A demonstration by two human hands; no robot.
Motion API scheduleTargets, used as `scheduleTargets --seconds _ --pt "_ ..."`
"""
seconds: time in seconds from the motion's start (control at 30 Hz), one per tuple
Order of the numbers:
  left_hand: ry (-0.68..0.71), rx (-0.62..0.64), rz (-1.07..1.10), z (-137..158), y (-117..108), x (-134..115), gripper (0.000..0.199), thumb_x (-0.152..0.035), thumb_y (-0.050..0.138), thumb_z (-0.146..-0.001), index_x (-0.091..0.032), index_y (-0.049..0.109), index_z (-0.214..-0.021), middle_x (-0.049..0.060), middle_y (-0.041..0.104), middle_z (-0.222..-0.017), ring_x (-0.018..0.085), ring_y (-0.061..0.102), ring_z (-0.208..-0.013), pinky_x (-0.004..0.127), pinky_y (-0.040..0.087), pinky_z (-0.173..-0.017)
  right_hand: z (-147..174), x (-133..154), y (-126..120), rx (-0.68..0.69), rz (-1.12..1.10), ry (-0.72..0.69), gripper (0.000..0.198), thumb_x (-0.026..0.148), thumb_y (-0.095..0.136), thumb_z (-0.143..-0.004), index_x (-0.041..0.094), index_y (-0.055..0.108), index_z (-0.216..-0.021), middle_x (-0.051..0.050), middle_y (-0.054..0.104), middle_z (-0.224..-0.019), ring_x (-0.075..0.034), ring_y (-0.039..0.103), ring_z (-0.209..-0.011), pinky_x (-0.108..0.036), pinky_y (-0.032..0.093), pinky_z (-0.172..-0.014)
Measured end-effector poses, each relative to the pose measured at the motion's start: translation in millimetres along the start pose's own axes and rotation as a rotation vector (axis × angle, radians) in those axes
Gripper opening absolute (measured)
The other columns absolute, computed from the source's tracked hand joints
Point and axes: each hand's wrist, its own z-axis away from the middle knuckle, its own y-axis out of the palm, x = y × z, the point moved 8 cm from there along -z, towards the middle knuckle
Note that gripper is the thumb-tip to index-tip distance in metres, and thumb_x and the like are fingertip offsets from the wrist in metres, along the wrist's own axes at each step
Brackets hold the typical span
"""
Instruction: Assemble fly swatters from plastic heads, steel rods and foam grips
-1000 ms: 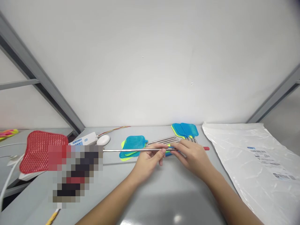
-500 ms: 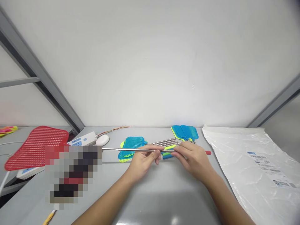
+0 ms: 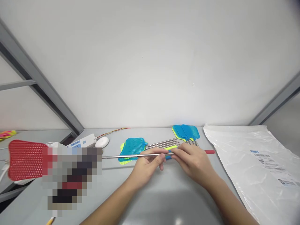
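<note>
A red fly swatter [image 3: 27, 160] with a thin metal telescopic rod lies lengthwise across both hands. Its mesh head is out at the far left, and the red handle end pokes out beyond my right hand [image 3: 195, 161]. That hand is closed around the rod near the handle, while my left hand [image 3: 147, 165] pinches it further along, thumb on the near side. Just behind the left hand are blue and yellow-green swatter heads [image 3: 134, 146] in a pile. Metal rods [image 3: 164, 143] with yellow and blue grips lie behind the fingers, partly hidden.
More blue swatters [image 3: 191, 132] are stacked near the wall. A white plastic mailing bag [image 3: 253, 175] covers the right side. On the left are a power strip [image 3: 83, 141], a round white device [image 3: 102, 142] and a pixelated patch that hides part of the rod.
The red mesh head has turned and shifted slightly, now facing me more squarely. The rod's left part has dropped a little. Both hands keep hold of the swatter.
</note>
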Motion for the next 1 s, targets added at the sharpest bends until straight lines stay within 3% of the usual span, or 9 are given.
scheduleTargets --seconds 0.3,0.47,0.77,1.0 --pt "-0.01 -0.036 0.017 -5.5 -1.0 9.3 0.022 -0.033 0.06 -0.086 -0.019 0.069 -0.1 0.001 0.062 -0.073 0.01 0.057 -0.058 0.026 0.045 -0.064 -3.6 -5.3 7.1 0.077 -0.053 0.062 0.016 0.028 0.048 -0.094 0.022 0.063 -0.095 -0.002 0.057 -0.078 -0.014 0.05 -0.07 -0.028 0.033 -0.062" --pt "-0.008 -0.049 0.045 -10.6 1.7 7.8 0.023 -0.035 0.06 -0.086 -0.018 0.07 -0.1 0.002 0.063 -0.074 0.011 0.058 -0.06 0.027 0.045 -0.069 -3.4 -19.1 -0.3 0.073 -0.057 0.08 0.017 0.028 0.048 -0.095 0.023 0.064 -0.097 -0.003 0.061 -0.085 -0.016 0.053 -0.077 -0.03 0.036 -0.068" --pt "-0.03 -0.159 0.142 -15.9 -12.9 6.1 0.026 -0.038 0.061 -0.085 -0.017 0.069 -0.098 0.0 0.059 -0.07 0.01 0.053 -0.059 0.028 0.042 -0.074 7.6 -55.7 -18.7 0.038 0.032 0.122 0.018 0.029 0.048 -0.094 0.023 0.065 -0.097 -0.004 0.062 -0.09 -0.017 0.055 -0.082 -0.032 0.036 -0.071" --pt "-0.084 -0.231 0.353 -13.2 -18.5 21.2 0.027 -0.039 0.062 -0.084 -0.016 0.069 -0.095 0.001 0.055 -0.076 0.008 0.049 -0.06 0.024 0.039 -0.063 3.6 -43.3 -8.9 -0.013 0.097 0.108 0.02 0.028 0.047 -0.095 0.019 0.065 -0.097 -0.005 0.062 -0.087 -0.017 0.053 -0.078 -0.032 0.036 -0.07"
